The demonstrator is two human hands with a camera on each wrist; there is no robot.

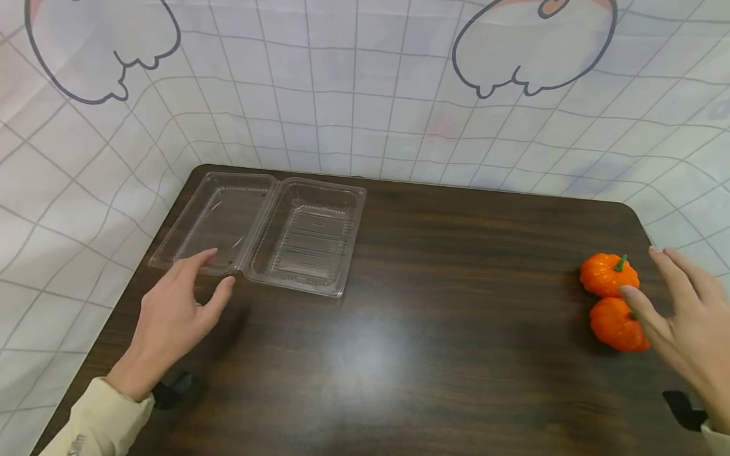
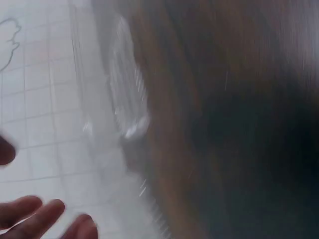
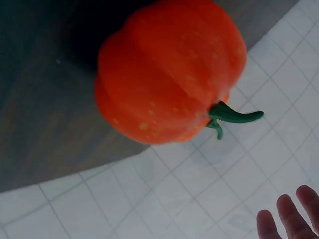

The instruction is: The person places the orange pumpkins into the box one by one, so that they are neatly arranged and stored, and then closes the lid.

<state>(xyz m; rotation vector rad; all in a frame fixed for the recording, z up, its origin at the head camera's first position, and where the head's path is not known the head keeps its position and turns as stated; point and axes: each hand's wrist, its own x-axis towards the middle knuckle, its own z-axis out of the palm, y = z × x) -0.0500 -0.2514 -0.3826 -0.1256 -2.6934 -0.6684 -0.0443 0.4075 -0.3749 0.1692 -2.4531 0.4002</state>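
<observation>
A clear plastic clamshell box point(image 1: 310, 237) lies unfolded at the table's back left, its lid half point(image 1: 228, 212) on the left. My left hand point(image 1: 173, 310) hovers at the near edge of the lid, thumb and fingers spread and holding nothing. On the right, two small orange pumpkins sit one in front of the other: a far pumpkin point(image 1: 604, 275) with a green stem and a near pumpkin point(image 1: 616, 326). Beside them is my right hand point(image 1: 692, 323), fingers extended and empty, its thumb overlapping the near pumpkin in the head view. One pumpkin point(image 3: 169, 74) fills much of the right wrist view.
Everything rests on a dark wood-grain table point(image 1: 433, 304) with rounded back corners. White grid-patterned cloth point(image 1: 388, 114) with cartoon outlines hangs behind it and at both sides. Dark straps show at both wrists.
</observation>
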